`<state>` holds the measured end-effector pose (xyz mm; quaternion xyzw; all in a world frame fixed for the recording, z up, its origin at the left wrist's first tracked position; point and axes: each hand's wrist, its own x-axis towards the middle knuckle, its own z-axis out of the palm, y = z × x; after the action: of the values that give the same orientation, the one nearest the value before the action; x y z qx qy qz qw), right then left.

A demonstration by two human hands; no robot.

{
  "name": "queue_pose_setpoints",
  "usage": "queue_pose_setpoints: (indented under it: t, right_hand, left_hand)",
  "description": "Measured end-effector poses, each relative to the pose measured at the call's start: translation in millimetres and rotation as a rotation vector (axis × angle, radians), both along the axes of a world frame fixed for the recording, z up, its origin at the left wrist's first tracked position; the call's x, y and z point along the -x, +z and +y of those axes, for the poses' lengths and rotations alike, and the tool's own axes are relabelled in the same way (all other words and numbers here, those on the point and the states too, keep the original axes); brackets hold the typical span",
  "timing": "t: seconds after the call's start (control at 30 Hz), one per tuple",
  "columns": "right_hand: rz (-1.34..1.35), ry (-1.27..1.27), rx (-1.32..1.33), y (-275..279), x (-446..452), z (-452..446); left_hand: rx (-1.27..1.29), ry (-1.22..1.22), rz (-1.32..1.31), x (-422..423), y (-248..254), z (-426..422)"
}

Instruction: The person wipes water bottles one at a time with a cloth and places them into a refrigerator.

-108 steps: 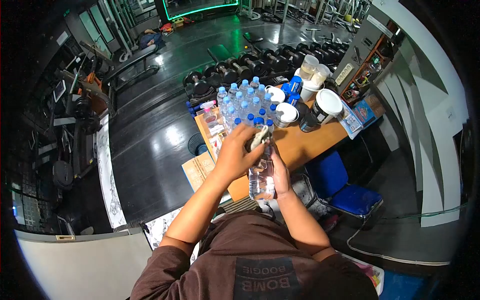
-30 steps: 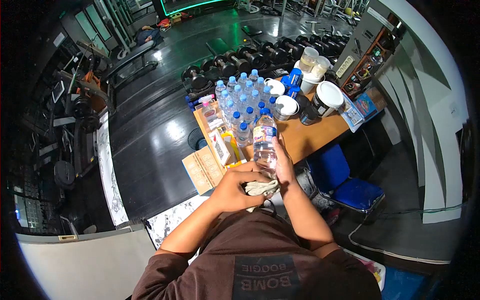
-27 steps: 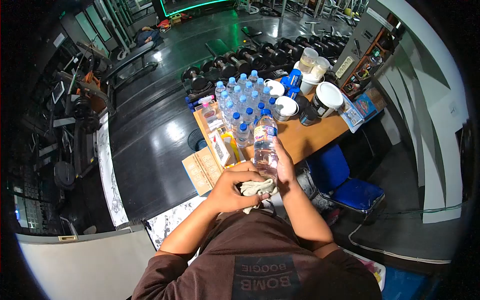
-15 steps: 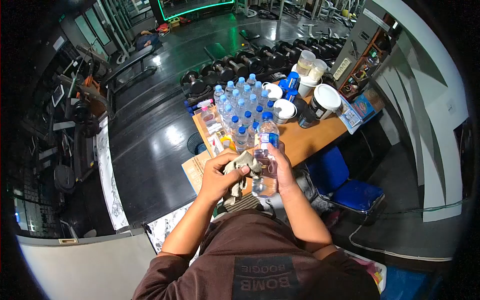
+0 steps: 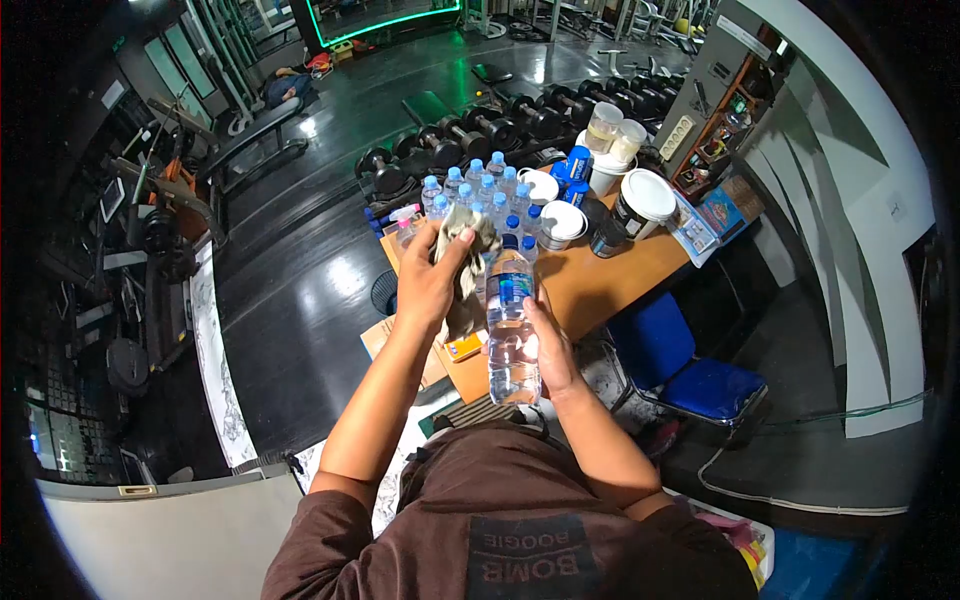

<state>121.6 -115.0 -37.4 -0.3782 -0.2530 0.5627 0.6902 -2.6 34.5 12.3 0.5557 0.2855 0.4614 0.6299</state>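
My right hand (image 5: pixel 551 345) is wrapped round the lower half of a clear water bottle (image 5: pixel 513 350), which stands nearly upright with a blue label and dark blue cap. A crumpled grey-beige cloth (image 5: pixel 463 270) hangs from my left hand (image 5: pixel 428 275), pinched between thumb and fingers, just left of the bottle's upper part. Behind the cloth, several bottles with light and dark blue caps (image 5: pixel 478 180) stand grouped on the wooden table (image 5: pixel 590 285); the cloth hides part of the group.
White tubs (image 5: pixel 563 222), a large lidded tub (image 5: pixel 648 197) and blue containers (image 5: pixel 576 165) stand at the table's back. A blue chair (image 5: pixel 712 388) is on the right. An open-topped basket (image 5: pixel 384 292) and a cardboard box (image 5: pixel 380 338) sit left of the table. Dumbbells (image 5: pixel 440 150) line the rack behind.
My left hand has moved up with the cloth, from beside the bottle's base to near its cap. The bottle has shifted slightly left in my right hand.
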Motion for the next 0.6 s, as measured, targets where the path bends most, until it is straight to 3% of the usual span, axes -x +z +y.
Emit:
queue_pose_setpoints:
  t: [0.13, 0.2, 0.37, 0.5, 0.6]
  right_hand:
    - [0.006, 0.022, -0.030, -2.2, 6.8, 0.4]
    - [0.015, 0.035, -0.075, -3.9, 7.5, 1.3]
    - [-0.014, 0.008, -0.045, -13.3, 2.5, 1.8]
    - [-0.025, -0.060, 0.002, -16.9, -9.0, 4.8]
    - [0.025, -0.074, 0.011, -27.0, -15.3, 4.2]
  left_hand:
    - [-0.167, -0.012, 0.118, -17.5, 9.5, 20.2]
    - [-0.464, 0.047, 0.346, -26.2, -7.2, 32.6]
    - [-0.561, -0.006, 0.516, -19.0, 2.8, 8.4]
    - [-0.696, -0.037, 0.372, -9.5, 2.8, -25.6]
    - [-0.671, -0.183, 0.516, -1.7, 10.7, -37.3]
